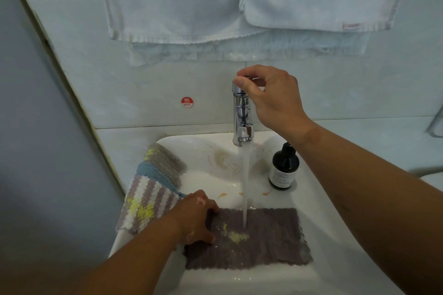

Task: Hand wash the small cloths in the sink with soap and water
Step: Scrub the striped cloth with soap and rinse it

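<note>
Wetting is the step in hand. The right grip [263, 96] is pinched on the tap lever [236, 89], and water [245, 182] falls onto the grey cloth [259, 246]. The cloth lies flat at the front of the sink [314, 213], its left edge clutched by the left grip [196, 219]. Next, I judge, comes soap from the bottle [284, 167] on the right rim.

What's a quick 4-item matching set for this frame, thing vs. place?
Things:
1. grey cloth
2. striped cloth
3. dark bottle
4. right hand

Places:
A. draped over the left rim of the sink
B. pinching the tap handle
C. flat in the basin, under the running water
D. upright on the right ledge

Pairs: 1-C, 2-A, 3-D, 4-B
</note>
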`<state>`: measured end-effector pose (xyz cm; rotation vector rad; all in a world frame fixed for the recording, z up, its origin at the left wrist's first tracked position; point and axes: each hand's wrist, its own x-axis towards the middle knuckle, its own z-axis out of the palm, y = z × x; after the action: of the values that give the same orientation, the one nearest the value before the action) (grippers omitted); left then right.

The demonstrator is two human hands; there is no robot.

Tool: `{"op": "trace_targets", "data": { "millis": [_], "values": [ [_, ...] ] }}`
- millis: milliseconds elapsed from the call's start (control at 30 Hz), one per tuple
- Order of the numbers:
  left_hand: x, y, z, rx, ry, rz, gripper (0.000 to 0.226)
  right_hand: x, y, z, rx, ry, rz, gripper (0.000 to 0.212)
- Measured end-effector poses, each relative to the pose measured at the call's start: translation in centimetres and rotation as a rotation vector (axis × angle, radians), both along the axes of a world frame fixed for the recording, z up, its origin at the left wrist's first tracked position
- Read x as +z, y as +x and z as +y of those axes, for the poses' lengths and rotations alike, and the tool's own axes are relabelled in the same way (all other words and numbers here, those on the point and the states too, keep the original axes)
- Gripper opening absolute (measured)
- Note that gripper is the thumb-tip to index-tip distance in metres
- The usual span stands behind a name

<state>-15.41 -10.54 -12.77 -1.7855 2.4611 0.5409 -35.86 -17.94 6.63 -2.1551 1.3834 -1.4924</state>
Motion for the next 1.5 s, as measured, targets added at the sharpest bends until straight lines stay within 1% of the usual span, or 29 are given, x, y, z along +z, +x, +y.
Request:
{"op": "trace_targets", "data": {
  "millis": [200,333,467,533,633,700,800,900,967,1033,1100,1167,1400,1500],
  "values": [
    [0.0,0.0,-0.1,-0.006,-0.001,-0.001,0.077,-1.0,0.1,0.5,-0.033,-0.018,-0.007,0.026],
    [0.0,0.1,-0.1,-0.011,0.002,-0.003,0.077,-2.6,0.0,1.5,-0.011,-0.078,-0.012,0.023],
    [0.0,0.1,0.0,-0.016,-0.002,-0.002,0.076,-2.5,-1.1,1.9,0.067,-0.063,0.057,0.032],
    [0.0,0.1,-0.1,-0.02,-0.002,0.001,0.076,-2.4,-2.6,2.4,0.079,-0.062,-0.003,0.035],
    [-0.2,0.2,-0.2,-0.024,0.0,0.002,0.076,-4.7,-5.8,4.0,-0.028,-0.071,-0.179,0.033],
    [-0.2,0.2,-0.3,-0.02,-0.001,0.002,0.075,-7.8,-7.8,5.1,-0.11,-0.002,-0.19,0.036],
    [-0.2,0.2,-0.4,-0.019,0.006,0.0,0.077,-11.9,-9.6,5.3,-0.191,0.194,-0.18,0.052],
    [-0.1,0.1,-0.3,-0.018,0.005,-0.004,0.077,-14.0,-10.0,4.1,-0.201,0.418,-0.114,0.074],
    [0.0,0.1,-0.2,-0.021,0.0,-0.002,0.077,-14.6,-9.9,3.2,-0.146,0.513,-0.069,0.08],
    [0.0,0.1,0.0,-0.021,-0.005,0.007,0.076,-15.2,-9.9,2.4,-0.079,0.556,-0.012,0.073],
    [0.0,0.0,0.0,-0.02,-0.009,0.012,0.076,-15.6,-10.0,1.8,-0.054,0.591,0.04,0.059],
    [0.0,0.0,0.0,-0.021,-0.008,0.013,0.075,-16.0,-10.2,1.4,-0.04,0.601,0.055,0.052],
    [0.0,0.1,-0.2,-0.024,0.001,0.025,0.074,-16.4,-10.2,2.1,-0.05,0.475,0.066,0.041],
    [0.0,0.1,-0.2,-0.022,-0.001,0.025,0.074,-16.0,-9.7,2.5,-0.035,0.44,0.092,0.04]
  ]
}}
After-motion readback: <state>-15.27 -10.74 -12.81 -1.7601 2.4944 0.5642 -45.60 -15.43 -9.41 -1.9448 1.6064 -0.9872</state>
